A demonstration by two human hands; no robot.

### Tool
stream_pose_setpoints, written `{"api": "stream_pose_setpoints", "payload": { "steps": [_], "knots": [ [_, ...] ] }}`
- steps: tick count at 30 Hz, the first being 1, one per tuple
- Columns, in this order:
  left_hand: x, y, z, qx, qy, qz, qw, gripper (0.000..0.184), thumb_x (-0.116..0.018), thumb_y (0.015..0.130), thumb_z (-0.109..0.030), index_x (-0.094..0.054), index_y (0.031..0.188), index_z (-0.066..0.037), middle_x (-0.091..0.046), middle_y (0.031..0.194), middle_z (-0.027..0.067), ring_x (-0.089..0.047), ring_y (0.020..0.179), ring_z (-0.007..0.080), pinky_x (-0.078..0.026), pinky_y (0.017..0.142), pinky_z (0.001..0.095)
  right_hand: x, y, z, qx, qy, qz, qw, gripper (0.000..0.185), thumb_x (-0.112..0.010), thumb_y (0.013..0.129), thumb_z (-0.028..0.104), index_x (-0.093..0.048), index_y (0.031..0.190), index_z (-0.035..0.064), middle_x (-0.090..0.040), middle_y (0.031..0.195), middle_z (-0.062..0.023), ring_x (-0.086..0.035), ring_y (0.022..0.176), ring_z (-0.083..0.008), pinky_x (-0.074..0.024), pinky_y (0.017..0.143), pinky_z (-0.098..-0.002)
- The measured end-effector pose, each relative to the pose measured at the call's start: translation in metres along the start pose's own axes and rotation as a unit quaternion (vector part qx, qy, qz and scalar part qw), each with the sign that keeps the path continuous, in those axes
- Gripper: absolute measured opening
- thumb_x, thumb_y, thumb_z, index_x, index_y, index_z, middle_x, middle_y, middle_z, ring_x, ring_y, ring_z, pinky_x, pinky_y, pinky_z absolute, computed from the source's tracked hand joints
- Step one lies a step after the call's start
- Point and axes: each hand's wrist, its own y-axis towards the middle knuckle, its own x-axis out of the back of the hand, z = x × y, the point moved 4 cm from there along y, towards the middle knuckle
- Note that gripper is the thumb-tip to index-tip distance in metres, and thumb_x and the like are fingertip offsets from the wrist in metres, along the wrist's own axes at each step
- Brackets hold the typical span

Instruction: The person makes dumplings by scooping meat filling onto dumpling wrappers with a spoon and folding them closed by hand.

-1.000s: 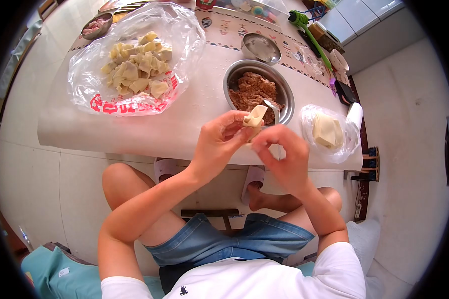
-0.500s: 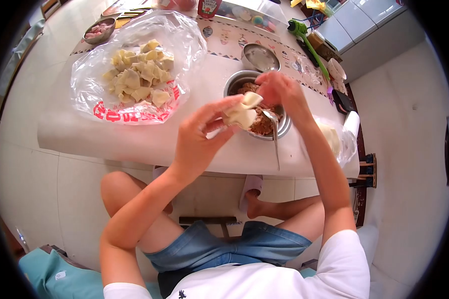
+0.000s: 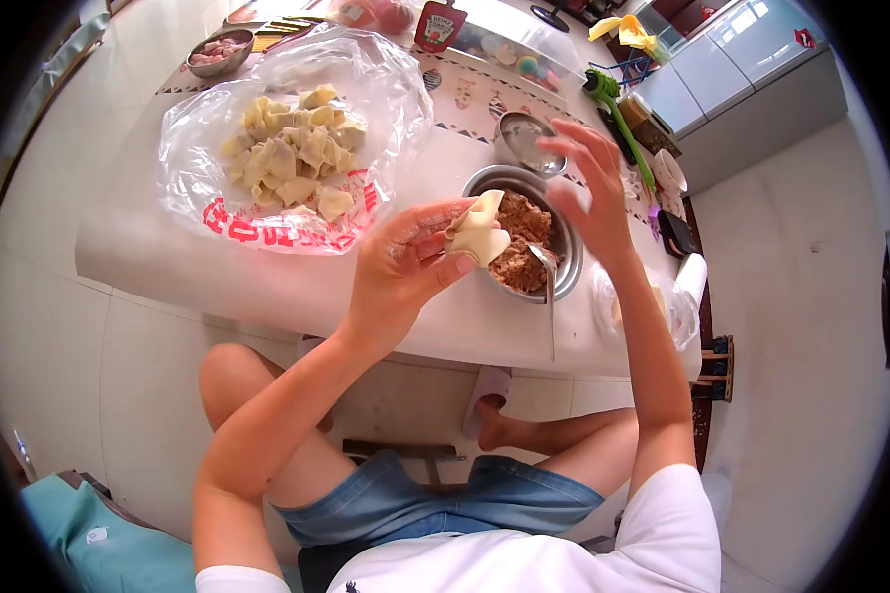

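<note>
Pinched in the fingers of my left hand [image 3: 396,262] is a pale folded wonton [image 3: 481,237], held up over the left rim of a metal bowl [image 3: 571,265]. Brown minced filling [image 3: 520,222] lies in that bowl. A metal spoon [image 3: 551,311] leans in it, its handle over the near rim. My right hand [image 3: 598,188] is raised above the bowl's right side, fingers spread and slightly blurred, with nothing visible in them. Just behind its fingertips stands a smaller metal bowl [image 3: 520,148]. To the left, a pile of wontons [image 3: 292,163] sits on a clear plastic bag [image 3: 190,173] with red print.
A small bowl of pink meat [image 3: 220,49] is at the back left. Behind stand a red Heinz packet [image 3: 439,26] and a clear box [image 3: 509,44]. At the right are another plastic bag [image 3: 680,314], a green-handled brush [image 3: 628,128] and a white bowl [image 3: 668,172].
My right hand has moved away from the wonton, up and to the right, its fingers spreading. My left hand still grips the wonton. The whole view has shifted slightly.
</note>
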Motion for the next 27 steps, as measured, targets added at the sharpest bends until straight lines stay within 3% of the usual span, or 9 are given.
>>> {"api": "stream_pose_setpoints", "payload": {
  "steps": [1,2,5,6,9,15,19,24,27],
  "knots": [
    [-0.003,-0.001,0.0,0.006,-0.007,0.002,1.0,0.043,-0.061,0.083,-0.004,-0.046,0.124,0.002,-0.057,0.116,0.0141,-0.055,0.109,0.0199,-0.043,0.095,0.0315,0.014,0.0,0.04,0.065,-0.005,0.003,0.998,0.034,-0.07,0.071,0.028,-0.063,0.101,0.0145,-0.052,0.12,-0.0068,-0.043,0.112,-0.0284,-0.0327,0.097,-0.0421],
    [-0.006,-0.002,-0.001,0.014,-0.013,0.006,1.0,0.044,-0.06,0.084,-0.004,-0.045,0.124,0.002,-0.057,0.117,0.0139,-0.055,0.109,0.0198,-0.043,0.095,0.0315,0.023,-0.004,0.068,0.081,0.011,0.019,0.996,0.031,-0.074,0.066,0.024,-0.065,0.095,0.0184,-0.054,0.117,-0.0021,-0.046,0.11,-0.0238,-0.0304,0.101,-0.0425],
    [-0.014,-0.005,0.003,0.03,-0.031,0.025,0.999,0.044,-0.06,0.084,-0.005,-0.045,0.125,0.002,-0.056,0.118,0.0137,-0.054,0.11,0.0194,-0.043,0.094,0.0312,0.021,-0.016,0.097,0.172,-0.052,-0.023,0.984,0.03,-0.075,0.06,0.018,-0.067,0.088,0.0235,-0.056,0.115,0.0026,-0.048,0.106,-0.0188,-0.0275,0.105,-0.0424],
    [-0.016,-0.005,0.004,0.031,-0.037,0.03,0.998,0.044,-0.06,0.084,-0.005,-0.045,0.125,0.002,-0.056,0.118,0.0137,-0.054,0.11,0.0192,-0.043,0.094,0.0311,0.017,-0.018,0.094,0.153,-0.054,-0.045,0.986,0.031,-0.076,0.058,0.015,-0.067,0.086,0.027,-0.058,0.112,0.0057,-0.049,0.104,-0.0157,-0.0252,0.107,-0.0425],
    [-0.015,-0.003,0.004,0.021,-0.022,0.053,0.998,0.045,-0.06,0.085,-0.005,-0.044,0.126,0.002,-0.055,0.119,0.014,-0.053,0.111,0.0193,-0.044,0.094,0.0308,0.016,-0.022,0.091,0.167,-0.049,-0.087,0.981,0.029,-0.075,0.058,0.014,-0.067,0.084,0.0257,-0.058,0.113,0.0057,-0.049,0.104,-0.0162,-0.0263,0.107,-0.0419],
    [-0.016,-0.005,0.009,0.049,-0.028,0.045,0.997,0.044,-0.06,0.084,-0.001,-0.047,0.125,0.002,-0.055,0.12,0.0119,-0.052,0.11,0.0161,-0.044,0.093,0.0292,0.021,-0.021,0.096,0.102,-0.018,-0.066,0.992,0.024,-0.075,0.055,0.01,-0.065,0.075,0.0182,-0.058,0.113,0.0007,-0.049,0.105,-0.0212,-0.0296,0.102,-0.0426],
    [-0.019,-0.007,0.003,0.001,0.046,0.064,0.997,0.039,-0.058,0.083,0.003,-0.052,0.122,0.0,-0.055,0.12,0.0106,-0.052,0.11,0.0161,-0.044,0.092,0.0287,0.022,-0.02,0.094,0.069,-0.006,-0.058,0.996,0.02,-0.075,0.056,0.013,-0.063,0.072,0.0132,-0.057,0.113,-0.0008,-0.048,0.106,-0.023,-0.0298,0.1,-0.044],
    [-0.021,-0.007,0.0,-0.044,0.057,0.074,0.995,0.033,-0.056,0.083,0.007,-0.058,0.115,-0.003,-0.055,0.118,0.0108,-0.054,0.108,0.0172,-0.046,0.092,0.0288,0.026,-0.019,0.093,0.037,-0.051,-0.071,0.995,0.022,-0.075,0.059,0.017,-0.063,0.076,0.0121,-0.057,0.111,-0.0012,-0.047,0.106,-0.0239,-0.0293,0.099,-0.0452],
    [-0.02,-0.007,0.003,-0.037,0.051,0.089,0.994,0.035,-0.056,0.083,0.006,-0.054,0.117,-0.002,-0.056,0.117,0.0109,-0.054,0.108,0.0174,-0.046,0.092,0.0286,0.03,-0.016,0.095,0.027,-0.048,-0.064,0.996,0.025,-0.075,0.059,0.018,-0.064,0.081,0.0141,-0.057,0.111,-0.0007,-0.047,0.106,-0.0236,-0.0296,0.099,-0.0459]
  ]
}}
